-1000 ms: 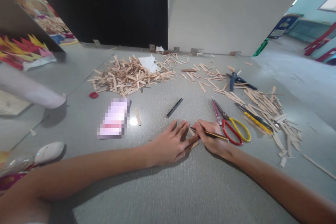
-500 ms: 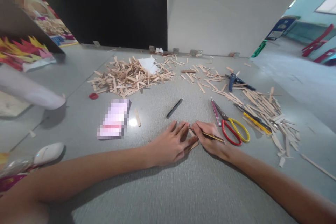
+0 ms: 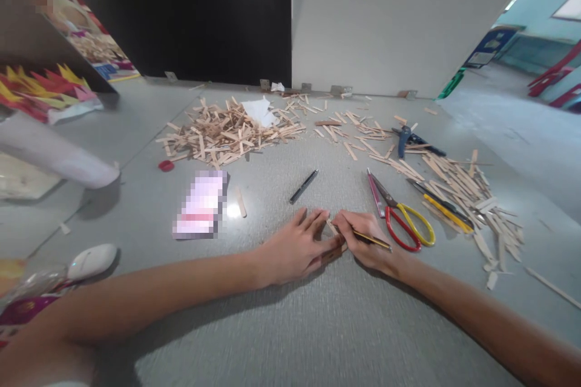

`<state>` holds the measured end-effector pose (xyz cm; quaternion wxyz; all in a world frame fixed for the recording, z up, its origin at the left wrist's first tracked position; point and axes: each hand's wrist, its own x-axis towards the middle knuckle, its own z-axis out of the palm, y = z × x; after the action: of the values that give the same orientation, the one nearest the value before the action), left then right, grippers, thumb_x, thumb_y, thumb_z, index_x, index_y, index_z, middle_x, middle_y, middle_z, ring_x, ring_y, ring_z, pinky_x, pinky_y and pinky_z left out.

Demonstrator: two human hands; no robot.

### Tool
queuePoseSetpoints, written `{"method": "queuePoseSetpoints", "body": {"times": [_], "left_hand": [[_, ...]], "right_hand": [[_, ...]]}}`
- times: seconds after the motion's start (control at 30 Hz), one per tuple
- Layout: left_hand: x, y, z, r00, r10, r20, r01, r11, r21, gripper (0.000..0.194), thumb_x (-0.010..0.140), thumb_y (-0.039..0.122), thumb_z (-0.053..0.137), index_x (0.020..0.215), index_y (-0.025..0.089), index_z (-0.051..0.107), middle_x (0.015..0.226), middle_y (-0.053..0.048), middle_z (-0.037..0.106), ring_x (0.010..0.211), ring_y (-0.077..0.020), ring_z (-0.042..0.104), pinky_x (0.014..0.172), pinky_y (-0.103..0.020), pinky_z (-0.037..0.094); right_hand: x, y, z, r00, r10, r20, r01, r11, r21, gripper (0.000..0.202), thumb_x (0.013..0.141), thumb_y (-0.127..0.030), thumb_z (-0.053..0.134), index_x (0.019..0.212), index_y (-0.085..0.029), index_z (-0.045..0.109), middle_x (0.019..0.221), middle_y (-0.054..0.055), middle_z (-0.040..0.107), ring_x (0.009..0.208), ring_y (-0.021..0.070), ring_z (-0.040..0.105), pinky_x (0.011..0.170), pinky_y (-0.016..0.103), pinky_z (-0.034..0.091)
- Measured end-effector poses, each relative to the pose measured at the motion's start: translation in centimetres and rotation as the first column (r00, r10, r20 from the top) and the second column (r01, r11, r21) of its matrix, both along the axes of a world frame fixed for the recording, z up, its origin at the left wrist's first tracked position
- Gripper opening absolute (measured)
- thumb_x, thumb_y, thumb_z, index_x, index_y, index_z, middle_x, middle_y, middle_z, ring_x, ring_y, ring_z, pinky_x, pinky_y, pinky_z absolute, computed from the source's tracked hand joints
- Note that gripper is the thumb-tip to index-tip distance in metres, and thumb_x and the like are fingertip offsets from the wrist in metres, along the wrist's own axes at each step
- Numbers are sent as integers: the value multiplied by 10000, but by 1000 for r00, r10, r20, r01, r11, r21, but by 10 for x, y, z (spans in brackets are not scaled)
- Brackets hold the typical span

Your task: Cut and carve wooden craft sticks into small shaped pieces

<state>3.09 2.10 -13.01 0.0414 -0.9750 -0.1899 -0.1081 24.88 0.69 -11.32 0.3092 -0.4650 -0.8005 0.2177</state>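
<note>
My right hand (image 3: 363,239) is closed around a yellow-and-black pencil (image 3: 374,241), its tip end down by a wooden craft stick (image 3: 333,227). My left hand (image 3: 302,248) lies low on the table, with its thumb and fingers holding that stick down; part of the stick is hidden beneath them. The two hands almost meet. Just beyond them rests a dark pen (image 3: 304,186). Beside my right hand are scissors (image 3: 410,225) with one red and one yellow handle, and a slim magenta tool (image 3: 376,195).
A heap of craft sticks (image 3: 227,133) with white paper (image 3: 260,112) spreads at the back. More sticks (image 3: 454,181) scatter rightward around pliers (image 3: 403,140) and a yellow-black cutter (image 3: 447,210). Leftward are a blurred phone-like rectangle (image 3: 202,205), a white mouse (image 3: 93,261) and a paper roll (image 3: 68,157).
The whole view has shifted slightly, so things sit a little further right. My right hand and the pencil have barely moved; my left hand stays on the stick.
</note>
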Motion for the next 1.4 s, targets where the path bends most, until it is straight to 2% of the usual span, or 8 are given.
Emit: {"method": "queuePoseSetpoints", "body": {"times": [0.33, 0.53, 0.67, 0.93, 1.07, 1.4], "left_hand": [[1, -3, 3, 1000, 17, -20, -16, 999, 29, 497, 1126, 381, 499, 1583, 187, 484, 1521, -261, 592, 1413, -414, 575, 1140, -557, 400], [0, -3, 3, 997, 29, -68, -25, 998, 61, 486, 1116, 377, 521, 1563, 186, 503, 1508, -263, 610, 1408, -414, 582, 1129, -558, 415], [0, -2, 2, 998, 9, -64, -4, 997, 79, 504, 1134, 394, 476, 1592, 184, 476, 1505, -277, 607, 1390, -419, 599, 1116, -565, 426], [2, -3, 5, 998, 11, -64, -6, 996, 87, 507, 1151, 400, 417, 1608, 185, 458, 1480, -278, 625, 1380, -414, 618, 1118, -551, 446], [2, -3, 4, 999, 17, -51, -13, 996, 89, 484, 1154, 397, 407, 1585, 190, 486, 1476, -290, 625, 1366, -426, 633, 1091, -555, 466], [1, -1, 1, 998, 0, -69, 8, 993, 120, 530, 1147, 422, 425, 1618, 180, 433, 1492, -280, 621, 1379, -411, 622, 1109, -556, 458]], "right_hand": [[-2, -8, 4, 998, -63, 19, 63, 998, -11, 433, 1111, -369, 354, 690, -271, 319, 562, -55, 410, 485, 134, 413, 499, 285, 336], [0, -6, -1, 998, -68, 13, 68, 998, -8, 484, 1120, -451, 341, 671, -267, 337, 558, -40, 451, 486, 135, 453, 512, 288, 350], [1, -6, -4, 993, -115, -12, 115, 993, 2, 523, 1133, -482, 322, 657, -268, 337, 537, -31, 481, 467, 137, 479, 480, 278, 339], [3, -10, -7, 982, -184, -51, 186, 982, 36, 629, 1144, -568, 296, 646, -248, 507, 578, 26, 645, 513, 173, 625, 545, 292, 460], [4, -12, -7, 969, -238, -73, 242, 968, 61, 659, 1152, -572, 242, 677, -242, 559, 559, 24, 623, 496, 172, 611, 506, 295, 427], [2, -5, -7, 984, -179, -24, 180, 983, 27, 551, 1134, -494, 351, 658, -248, 480, 565, -4, 596, 500, 146, 563, 526, 274, 386]]}}
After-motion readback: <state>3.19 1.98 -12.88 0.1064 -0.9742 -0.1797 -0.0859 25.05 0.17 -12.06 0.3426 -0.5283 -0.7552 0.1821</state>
